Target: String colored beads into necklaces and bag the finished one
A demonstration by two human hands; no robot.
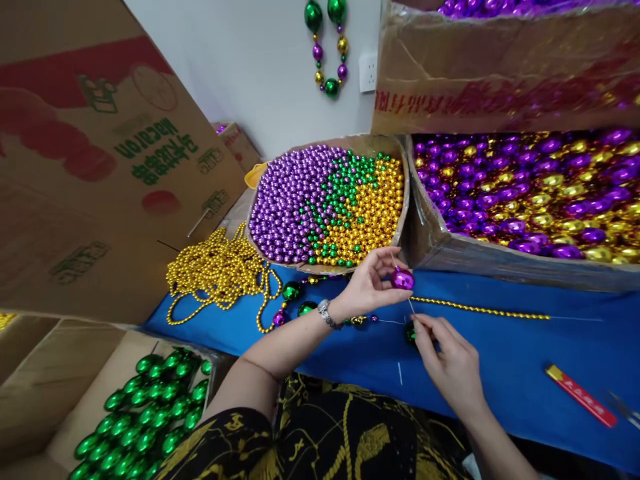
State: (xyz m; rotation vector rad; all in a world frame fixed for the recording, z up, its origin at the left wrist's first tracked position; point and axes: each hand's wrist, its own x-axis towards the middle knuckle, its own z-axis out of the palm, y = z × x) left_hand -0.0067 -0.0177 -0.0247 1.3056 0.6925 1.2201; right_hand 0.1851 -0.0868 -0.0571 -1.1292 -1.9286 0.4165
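My left hand (373, 283), with a watch on its wrist, is closed on a shiny purple bead (403, 280) above the blue cloth. Just below it, my right hand (453, 360) pinches a thin white string (411, 307) that runs up toward the bead. Whether the string passes through the bead I cannot tell. Close to the right fingertips is a large green bead (410, 333), partly hidden by them. Strung green (293, 291), purple and gold beads lie under and beside my left forearm.
Behind my hands, a box (406, 220) holds small purple, green and gold beads. A larger box (495, 250) of purple and gold beads stands right. Gold bead chains (215, 273) are heaped left. Green beads (145, 413) fill a lower-left box. A red-and-yellow packet (583, 397) lies right.
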